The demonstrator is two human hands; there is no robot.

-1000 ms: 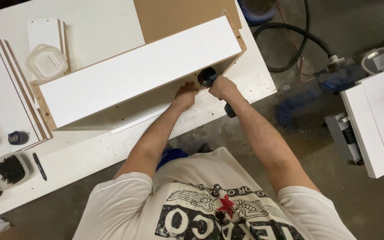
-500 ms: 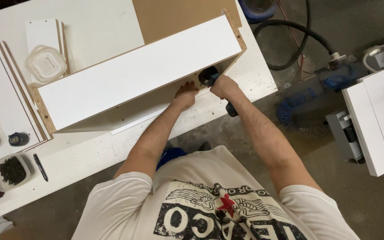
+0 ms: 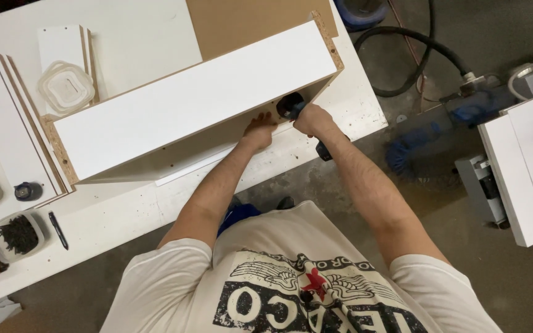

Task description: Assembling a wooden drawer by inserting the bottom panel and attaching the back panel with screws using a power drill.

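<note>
A long white chipboard cabinet box (image 3: 192,102) lies on its side on the white workbench (image 3: 124,216), its open face toward me. My right hand (image 3: 313,119) is closed around a dark cordless drill (image 3: 291,106), whose nose points into the box near its right end. My left hand (image 3: 259,129) reaches just under the box's upper panel beside the drill, fingers curled against the inner surface; what they pinch is hidden. The drill's battery base (image 3: 327,150) sticks out below my right wrist.
White panels (image 3: 7,117) lie stacked at the bench's left, with a clear lidded tub (image 3: 66,86), a container of dark screws (image 3: 15,234) and a black pen (image 3: 58,229). A black hose (image 3: 414,49), blue parts and more white panels (image 3: 522,166) are on the floor to the right.
</note>
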